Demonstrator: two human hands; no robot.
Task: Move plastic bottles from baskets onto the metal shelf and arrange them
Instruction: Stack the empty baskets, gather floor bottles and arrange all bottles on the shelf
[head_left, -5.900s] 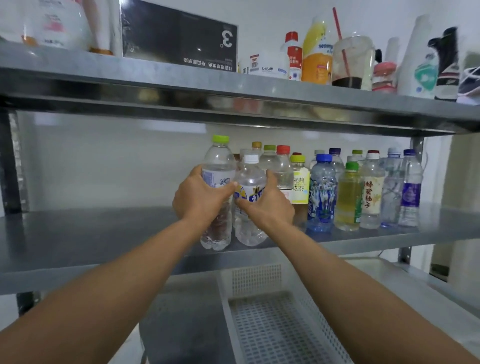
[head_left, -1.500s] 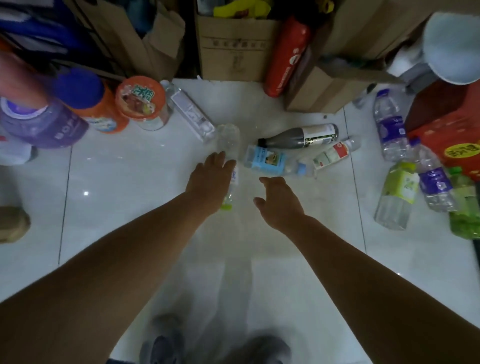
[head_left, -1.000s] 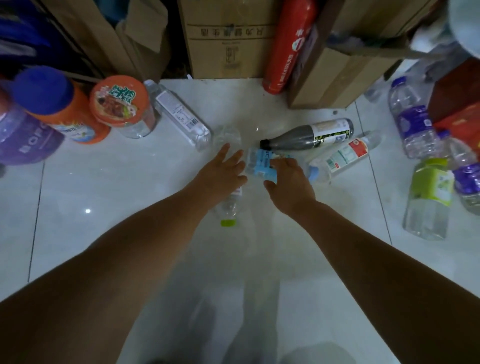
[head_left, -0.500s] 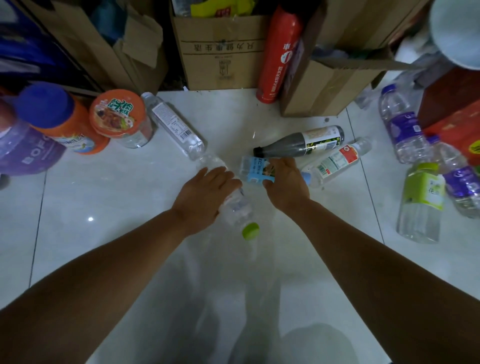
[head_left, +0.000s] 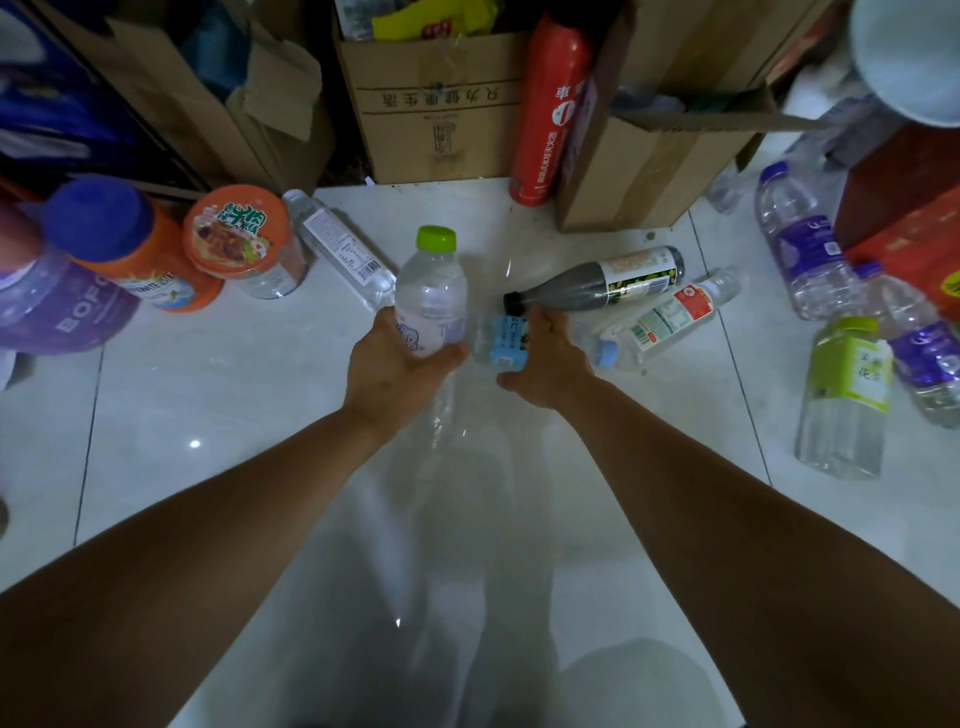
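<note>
Gripping a green-capped bottle (head_left: 431, 296) around its middle, the left hand (head_left: 395, 364) sits just left of frame centre, thumb and fingers curled round the clear body. The cap points toward the top of the frame and the transparent base extends below the palm. Just right of centre, the right hand (head_left: 548, 358) closes its fingers over a small blue-labelled bottle (head_left: 508, 338); whether that bottle rests on the floor or is lifted cannot be told. The two held bottles lie side by side between the hands, nearly touching.

Just beyond the right hand lies a dark bottle (head_left: 602, 278), its black cap close to the fingertips. Beside it is a red-and-white-labelled bottle (head_left: 667, 314). Both lie on their sides on the white tiled floor (head_left: 208, 395). Left of the green cap, a barcode-labelled bottle (head_left: 343, 249) lies on its side.

At far left stand a noodle cup (head_left: 236, 228), an orange bottle (head_left: 130, 244) with a blue cap, and a purple container (head_left: 52, 306). At the right edge lie a green-labelled bottle (head_left: 844, 395) and purple-labelled bottles (head_left: 802, 254). Along the top of the frame, a red canister (head_left: 550, 109) stands between two cardboard boxes (head_left: 436, 104).
</note>
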